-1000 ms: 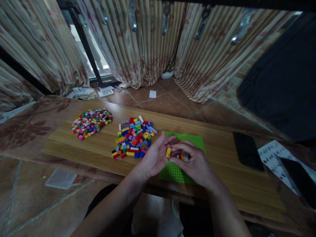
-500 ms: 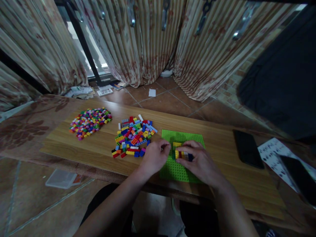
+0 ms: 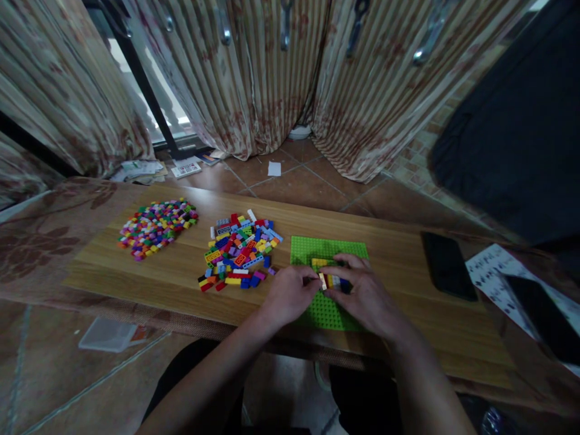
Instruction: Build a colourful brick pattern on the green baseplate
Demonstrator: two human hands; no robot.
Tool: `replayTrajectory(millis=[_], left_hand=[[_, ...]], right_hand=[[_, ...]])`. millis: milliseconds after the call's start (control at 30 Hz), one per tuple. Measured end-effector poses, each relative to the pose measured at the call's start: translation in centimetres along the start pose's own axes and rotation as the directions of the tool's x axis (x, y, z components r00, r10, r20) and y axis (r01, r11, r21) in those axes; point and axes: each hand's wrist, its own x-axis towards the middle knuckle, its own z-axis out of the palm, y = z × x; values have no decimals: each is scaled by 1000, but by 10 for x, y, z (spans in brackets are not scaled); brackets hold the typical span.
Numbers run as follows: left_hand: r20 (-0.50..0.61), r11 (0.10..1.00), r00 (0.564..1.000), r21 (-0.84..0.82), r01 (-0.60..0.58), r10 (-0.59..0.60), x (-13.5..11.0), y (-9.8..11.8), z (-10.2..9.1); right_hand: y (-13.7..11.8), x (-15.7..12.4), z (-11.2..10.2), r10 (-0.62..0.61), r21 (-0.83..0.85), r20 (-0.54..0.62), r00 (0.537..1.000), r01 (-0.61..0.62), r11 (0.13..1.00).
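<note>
As if to steady it, the right hand [image 3: 369, 299] grips the toy-brick build [image 3: 335, 281] between the far and near edges of the green baseplate [image 3: 326, 315]; the left hand [image 3: 290, 293] pinches, probably, a pale brick [image 3: 323, 281].

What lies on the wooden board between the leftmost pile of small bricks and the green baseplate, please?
In the head view, a mixed-colour pile of larger bricks lies between the small bricks and the green baseplate.

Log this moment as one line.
right hand: around multicoloured plastic bricks | left hand: at their left end | below: green studded plastic baseplate | left of baseplate: loose multicoloured plastic brick pile
</note>
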Motion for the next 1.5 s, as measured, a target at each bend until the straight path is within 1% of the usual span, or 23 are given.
replayTrajectory(millis=[200,433,567,733,1067,1300,1500], left_hand=[[-22,999,999,25,-48,49,0,-1,6],[-36,996,998,78,-45,48,-1,3,7],[-47,990,999,138,-20,27,-1,6,8],[-56,986,998,166,-28,38,0,7,11],[-87,990,995,140,-27,40,2,7,15],[-107,998,994,61,35,-28,6,7,16],[-133,996,988,48,81,-74,9,8,18]], right_hand=[[2,0,-1,-46,-17,-27,999,45,999],[0,-1,-4,-61,-142,-24,998,57,988],[0,-2,-5,-62,-170,-2,998,61,984],[2,-3,-5,-57,-159,9,998,57,986],[5,-3,-9,-27,-73,-1,1000,27,997],[8,-2,-8,-25,-49,-10,1000,25,998],[9,-1,-6,-35,-40,-20,999,34,999]])
